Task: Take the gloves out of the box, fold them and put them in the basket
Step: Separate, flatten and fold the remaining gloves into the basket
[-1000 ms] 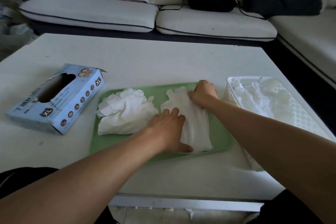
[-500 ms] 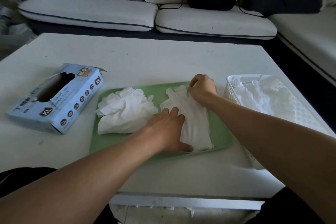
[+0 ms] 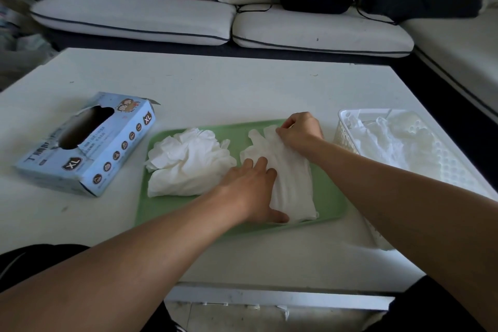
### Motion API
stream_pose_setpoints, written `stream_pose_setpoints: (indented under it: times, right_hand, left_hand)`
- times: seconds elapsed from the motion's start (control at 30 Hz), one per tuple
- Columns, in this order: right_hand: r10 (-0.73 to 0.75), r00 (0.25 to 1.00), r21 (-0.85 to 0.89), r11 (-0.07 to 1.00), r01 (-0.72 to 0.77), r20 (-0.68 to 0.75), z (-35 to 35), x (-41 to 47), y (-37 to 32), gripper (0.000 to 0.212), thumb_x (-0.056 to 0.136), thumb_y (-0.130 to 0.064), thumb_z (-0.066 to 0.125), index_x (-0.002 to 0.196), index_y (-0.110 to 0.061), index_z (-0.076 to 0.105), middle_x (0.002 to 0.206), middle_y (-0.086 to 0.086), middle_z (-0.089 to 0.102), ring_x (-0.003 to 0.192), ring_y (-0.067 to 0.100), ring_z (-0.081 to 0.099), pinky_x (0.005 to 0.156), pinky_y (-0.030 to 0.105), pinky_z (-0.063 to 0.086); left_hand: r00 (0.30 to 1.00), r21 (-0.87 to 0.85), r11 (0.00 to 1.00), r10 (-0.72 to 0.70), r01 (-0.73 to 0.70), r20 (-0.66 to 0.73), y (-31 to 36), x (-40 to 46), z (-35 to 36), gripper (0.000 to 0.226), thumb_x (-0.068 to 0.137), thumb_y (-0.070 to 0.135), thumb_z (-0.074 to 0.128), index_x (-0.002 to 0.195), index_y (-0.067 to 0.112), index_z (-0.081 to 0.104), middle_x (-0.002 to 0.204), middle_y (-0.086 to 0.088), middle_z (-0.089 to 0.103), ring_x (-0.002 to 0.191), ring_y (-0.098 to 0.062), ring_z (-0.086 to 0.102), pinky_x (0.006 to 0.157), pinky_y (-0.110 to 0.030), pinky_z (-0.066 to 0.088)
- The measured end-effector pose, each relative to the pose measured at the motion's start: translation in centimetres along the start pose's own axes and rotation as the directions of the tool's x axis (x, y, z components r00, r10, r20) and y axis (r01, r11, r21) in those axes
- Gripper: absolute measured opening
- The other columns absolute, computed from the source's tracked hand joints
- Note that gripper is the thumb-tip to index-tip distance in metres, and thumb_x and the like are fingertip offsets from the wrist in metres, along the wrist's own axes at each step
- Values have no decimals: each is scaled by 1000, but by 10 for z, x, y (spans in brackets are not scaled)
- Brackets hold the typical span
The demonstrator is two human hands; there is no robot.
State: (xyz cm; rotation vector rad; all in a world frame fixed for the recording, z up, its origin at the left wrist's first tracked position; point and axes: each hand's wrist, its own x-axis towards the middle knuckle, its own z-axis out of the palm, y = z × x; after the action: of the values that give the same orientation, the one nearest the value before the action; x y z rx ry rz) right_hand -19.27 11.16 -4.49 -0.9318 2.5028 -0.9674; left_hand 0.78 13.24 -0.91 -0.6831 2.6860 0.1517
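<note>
Right hand (image 3: 300, 131) has curled, pinching the flat white glove (image 3: 288, 170).

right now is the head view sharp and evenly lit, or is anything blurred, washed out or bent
Head view: the glove and both hands, left and right, look sharp; the white basket and its contents wash out with little detail; the table edges bow from the wide lens; the frame corners fall dark.

1. Both forearms are bare to the frame's edge; no sleeve shows.
2. The left hand (image 3: 252, 191) and right hand (image 3: 300, 132) wear no glove, ring or watch.
3. Dark black clothing (image 3: 32, 261) covers the lap.
</note>
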Motion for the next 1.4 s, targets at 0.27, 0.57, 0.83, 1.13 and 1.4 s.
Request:
stream_pose_setpoints:
  times: [0.27,0.57,0.83,1.13,1.4]
  right_hand:
    - [-25,1000,-286,958,27,12,-31,17,-3,21,84,-6,63,104,-6,64,101,8,62,75,22,57,57,27,44]
    - [-30,999,-191,981,36,35,-29,14,-3,11,80,-8,73,89,-12,69,96,4,68,81,21,65,69,31,56]
    - [-150,716,-357,785,505,682,-73,-88,-53,15,83,-18,80,76,-15,68,66,8,70,59,20,72,48,20,53]
    - [-11,877,-469,842,267,481,-67,-144,8,39,75,-41,84,82,-10,62,79,1,64,75,18,57,68,28,44]
    - [102,901,36,991,-129,422,-66,-153,24,25,73,-14,86,88,-16,66,78,0,61,62,10,55,49,16,42]
  left_hand:
    - [1000,20,1000,1,-1,4,0,-1,0,90,82,78,58,145,17,38,140,-5,36,128,-30,40,90,-42,43]
    - [1000,29,1000,5,-5,3,0,0,-1,89,82,77,59,144,17,39,138,-5,37,127,-29,40,87,-41,42]
    - [1000,-54,999,-1,0,-20,-9,-2,-28,67,88,68,59,134,19,52,125,-2,57,110,-25,60,82,-37,49]
    - [999,-87,996,-29,33,43,0,-18,-12,40,91,54,65,100,15,60,100,-3,62,89,-26,60,79,-36,53]
    - [976,-361,912,-216,193,-26,18,-19,-8,117,61,88,67,137,10,25,111,-5,59,102,-28,61,79,-37,51]
